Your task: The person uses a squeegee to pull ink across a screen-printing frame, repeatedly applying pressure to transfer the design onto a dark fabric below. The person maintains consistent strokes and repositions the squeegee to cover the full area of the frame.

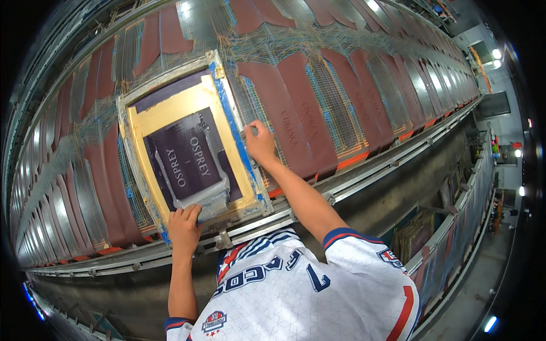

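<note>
Left hand (185, 228) nearer, right hand (260, 144) farther forward, fingers (194, 212) curled.

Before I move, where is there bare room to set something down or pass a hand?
One bare patch is the gridded strip between maroon panels, right of the right hand. A hand could likely pass between the metal rail and stacked boards. Crowded: the frame, with the left hand at the grey tool.

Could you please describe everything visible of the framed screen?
The framed screen lies askew on the bench, a worn, pale rectangle with blue tape, yellow border and dark, lettered window smeared grey. The right hand seems to touch its right rail; the left hand is at its near end, by a grey block.
</note>
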`<action>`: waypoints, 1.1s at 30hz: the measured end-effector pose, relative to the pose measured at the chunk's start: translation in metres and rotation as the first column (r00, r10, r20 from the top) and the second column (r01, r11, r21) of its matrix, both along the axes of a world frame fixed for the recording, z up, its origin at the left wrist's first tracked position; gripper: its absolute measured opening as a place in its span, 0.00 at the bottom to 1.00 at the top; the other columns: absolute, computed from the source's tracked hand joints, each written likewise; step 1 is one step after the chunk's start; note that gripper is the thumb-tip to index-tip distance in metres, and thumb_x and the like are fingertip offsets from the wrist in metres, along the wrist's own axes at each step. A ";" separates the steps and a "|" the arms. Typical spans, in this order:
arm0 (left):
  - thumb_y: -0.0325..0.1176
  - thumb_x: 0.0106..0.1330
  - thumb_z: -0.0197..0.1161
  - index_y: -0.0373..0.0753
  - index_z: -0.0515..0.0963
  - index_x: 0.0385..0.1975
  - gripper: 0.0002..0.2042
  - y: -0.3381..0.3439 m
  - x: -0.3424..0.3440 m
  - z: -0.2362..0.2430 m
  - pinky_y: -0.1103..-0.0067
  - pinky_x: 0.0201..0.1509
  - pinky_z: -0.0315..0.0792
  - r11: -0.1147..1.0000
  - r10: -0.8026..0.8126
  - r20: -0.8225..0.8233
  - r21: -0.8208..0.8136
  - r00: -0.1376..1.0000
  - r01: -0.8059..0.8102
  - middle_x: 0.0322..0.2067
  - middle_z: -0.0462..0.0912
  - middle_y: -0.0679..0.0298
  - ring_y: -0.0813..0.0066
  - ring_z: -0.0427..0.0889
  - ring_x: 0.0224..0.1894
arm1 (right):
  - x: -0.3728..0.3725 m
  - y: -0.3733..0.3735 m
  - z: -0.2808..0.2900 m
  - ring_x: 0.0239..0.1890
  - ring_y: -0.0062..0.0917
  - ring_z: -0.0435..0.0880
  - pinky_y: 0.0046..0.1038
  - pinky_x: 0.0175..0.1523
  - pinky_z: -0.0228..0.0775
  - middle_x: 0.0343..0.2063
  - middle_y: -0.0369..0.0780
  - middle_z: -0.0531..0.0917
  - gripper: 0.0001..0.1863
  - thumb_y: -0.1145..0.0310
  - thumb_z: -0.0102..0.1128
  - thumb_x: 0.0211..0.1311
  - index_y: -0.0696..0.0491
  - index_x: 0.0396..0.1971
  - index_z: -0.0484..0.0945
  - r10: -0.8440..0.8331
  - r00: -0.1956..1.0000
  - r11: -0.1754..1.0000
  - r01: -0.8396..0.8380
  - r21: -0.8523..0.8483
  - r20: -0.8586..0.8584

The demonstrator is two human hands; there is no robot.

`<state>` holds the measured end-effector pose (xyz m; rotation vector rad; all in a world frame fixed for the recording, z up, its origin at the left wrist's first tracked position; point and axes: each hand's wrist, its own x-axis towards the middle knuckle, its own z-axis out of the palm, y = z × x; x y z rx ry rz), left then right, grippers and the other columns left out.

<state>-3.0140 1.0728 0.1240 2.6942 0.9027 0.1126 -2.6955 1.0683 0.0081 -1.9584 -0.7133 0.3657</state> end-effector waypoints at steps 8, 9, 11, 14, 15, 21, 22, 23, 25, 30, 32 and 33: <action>0.27 0.45 0.70 0.42 0.81 0.47 0.23 -0.016 -0.038 0.004 0.69 0.46 0.69 0.998 -0.068 -0.077 0.012 0.995 0.069 0.48 0.84 0.68 0.64 0.79 0.41 | -0.014 0.011 0.020 0.37 0.47 0.86 0.44 0.44 0.74 0.35 0.50 0.87 0.16 0.55 0.61 0.67 0.51 0.43 0.82 0.032 0.989 0.989 -0.052 -0.137 -0.148; 0.27 0.46 0.69 0.42 0.81 0.47 0.22 -0.019 -0.042 0.000 0.69 0.46 0.69 0.996 -0.086 -0.085 -0.003 0.993 0.086 0.47 0.84 0.68 0.64 0.79 0.41 | -0.015 0.014 0.021 0.37 0.46 0.86 0.44 0.44 0.74 0.35 0.50 0.87 0.16 0.55 0.61 0.68 0.52 0.44 0.82 0.032 0.986 0.982 -0.061 -0.177 -0.161; 0.28 0.49 0.66 0.41 0.80 0.46 0.20 -0.021 -0.041 -0.005 0.68 0.46 0.69 0.992 -0.122 -0.096 -0.018 0.988 0.121 0.47 0.84 0.68 0.65 0.79 0.41 | -0.005 0.012 -0.001 0.34 0.46 0.88 0.43 0.42 0.76 0.28 0.52 0.86 0.14 0.58 0.60 0.69 0.54 0.43 0.81 0.067 0.996 0.984 -0.076 -0.162 -0.063; 0.28 0.52 0.65 0.42 0.80 0.46 0.19 -0.017 -0.037 -0.016 0.68 0.47 0.68 0.995 -0.094 -0.130 -0.025 0.987 0.092 0.47 0.85 0.67 0.66 0.79 0.40 | -0.009 0.012 0.010 0.39 0.48 0.87 0.44 0.46 0.76 0.31 0.54 0.86 0.14 0.59 0.58 0.70 0.55 0.44 0.80 0.087 0.988 0.976 -0.111 -0.187 -0.131; 0.27 0.48 0.67 0.42 0.80 0.47 0.22 -0.006 -0.033 -0.020 0.68 0.47 0.69 0.996 -0.093 -0.120 -0.004 0.988 0.093 0.48 0.84 0.67 0.66 0.79 0.42 | -0.010 0.008 0.022 0.42 0.49 0.87 0.44 0.49 0.75 0.34 0.54 0.86 0.15 0.59 0.58 0.71 0.55 0.45 0.79 0.084 0.980 0.971 -0.121 -0.205 -0.181; 0.27 0.55 0.66 0.45 0.80 0.44 0.16 0.113 0.019 -0.048 0.66 0.51 0.68 0.971 -0.060 -0.023 0.232 0.998 0.064 0.44 0.85 0.66 0.65 0.81 0.41 | -0.029 -0.107 0.059 0.49 0.44 0.78 0.45 0.57 0.66 0.45 0.46 0.81 0.12 0.66 0.64 0.63 0.54 0.44 0.79 0.437 0.858 0.898 -0.399 -0.184 0.271; 0.28 0.54 0.69 0.45 0.81 0.45 0.16 0.138 0.028 -0.050 0.66 0.51 0.68 0.970 -0.053 -0.015 0.237 0.998 0.055 0.44 0.85 0.66 0.64 0.81 0.42 | -0.036 -0.138 0.065 0.48 0.42 0.78 0.44 0.55 0.66 0.44 0.43 0.81 0.12 0.66 0.66 0.60 0.53 0.42 0.80 0.515 0.817 0.856 -0.473 -0.209 0.258; 0.30 0.53 0.72 0.46 0.81 0.45 0.17 0.162 0.037 -0.051 0.66 0.51 0.68 0.963 -0.069 -0.032 0.261 0.997 0.075 0.44 0.85 0.66 0.64 0.82 0.43 | -0.040 -0.165 0.073 0.49 0.40 0.78 0.43 0.55 0.65 0.44 0.42 0.80 0.12 0.66 0.67 0.58 0.51 0.41 0.80 0.608 0.758 0.787 -0.535 -0.306 0.237; 0.36 0.54 0.75 0.45 0.83 0.40 0.14 0.196 0.052 -0.045 0.67 0.48 0.69 0.978 -0.082 0.003 0.193 0.997 0.080 0.38 0.86 0.66 0.63 0.83 0.40 | -0.044 -0.219 0.080 0.53 0.38 0.77 0.43 0.58 0.63 0.43 0.39 0.80 0.11 0.65 0.69 0.55 0.48 0.38 0.81 0.722 0.651 0.672 -0.580 -0.460 0.234; 0.39 0.55 0.75 0.44 0.85 0.39 0.13 0.232 0.065 -0.025 0.63 0.41 0.75 0.981 -0.146 -0.013 0.124 0.989 0.147 0.31 0.86 0.59 0.56 0.84 0.33 | -0.005 -0.276 0.068 0.60 0.38 0.73 0.47 0.63 0.57 0.45 0.35 0.79 0.09 0.65 0.70 0.53 0.46 0.35 0.82 0.734 0.577 0.613 -0.336 -0.715 0.359; 0.40 0.55 0.75 0.42 0.85 0.40 0.15 0.243 0.072 -0.024 0.64 0.40 0.77 0.994 -0.084 0.018 0.070 0.996 0.083 0.29 0.85 0.56 0.53 0.84 0.33 | 0.007 -0.264 0.074 0.60 0.39 0.73 0.47 0.62 0.56 0.46 0.36 0.79 0.09 0.67 0.70 0.54 0.47 0.36 0.82 0.701 0.609 0.627 -0.278 -0.728 0.371; 0.40 0.55 0.76 0.42 0.86 0.41 0.16 0.253 0.071 -0.030 0.64 0.40 0.77 0.986 -0.112 0.007 0.129 0.994 0.110 0.30 0.86 0.56 0.53 0.85 0.34 | 0.010 -0.253 0.077 0.59 0.39 0.74 0.46 0.61 0.57 0.45 0.37 0.80 0.09 0.69 0.70 0.54 0.47 0.36 0.82 0.677 0.620 0.662 -0.278 -0.696 0.396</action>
